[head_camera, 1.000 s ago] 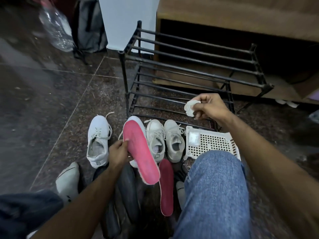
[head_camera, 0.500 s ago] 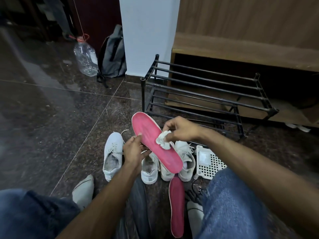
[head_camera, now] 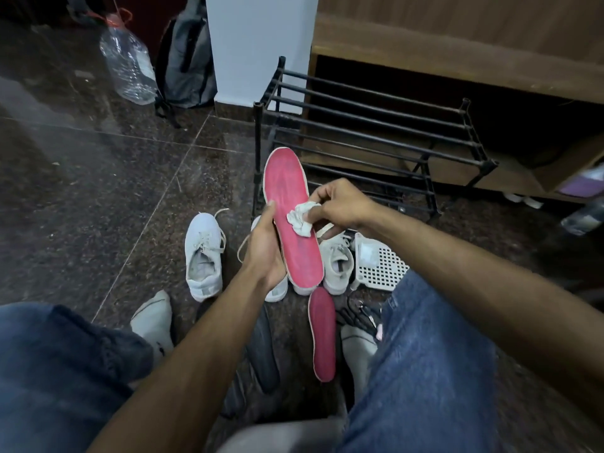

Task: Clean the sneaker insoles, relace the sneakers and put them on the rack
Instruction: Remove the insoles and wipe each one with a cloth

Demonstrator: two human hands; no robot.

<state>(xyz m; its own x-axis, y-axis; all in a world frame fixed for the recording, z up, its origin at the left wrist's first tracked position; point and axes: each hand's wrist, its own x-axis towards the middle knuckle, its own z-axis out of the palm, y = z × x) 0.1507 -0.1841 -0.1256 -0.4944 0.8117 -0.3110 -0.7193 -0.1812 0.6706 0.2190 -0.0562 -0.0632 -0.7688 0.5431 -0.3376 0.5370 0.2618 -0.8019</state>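
Note:
My left hand (head_camera: 265, 246) grips a pink insole (head_camera: 291, 197) by its left edge and holds it up, toe pointing away. My right hand (head_camera: 340, 204) pinches a crumpled white wipe (head_camera: 299, 219) and presses it on the middle of that insole. A second pink insole (head_camera: 323, 335) lies on the floor between my legs. Several white sneakers stand on the floor behind the held insole: one at the left (head_camera: 203, 253), one at the right (head_camera: 336, 259), others partly hidden. The black metal shoe rack (head_camera: 376, 125) stands behind them.
A white perforated tray (head_camera: 380, 268) holding a small packet sits right of the sneakers. A dark insole (head_camera: 263, 351) lies by my left arm. A plastic water bottle (head_camera: 129, 67) and a grey backpack (head_camera: 186, 60) stand at the back left. My jeans-clad knees fill the lower corners.
My right hand brought the wipe from above the tray onto the insole. My left hand raised the insole and turned it more upright. The camera view tilted upward.

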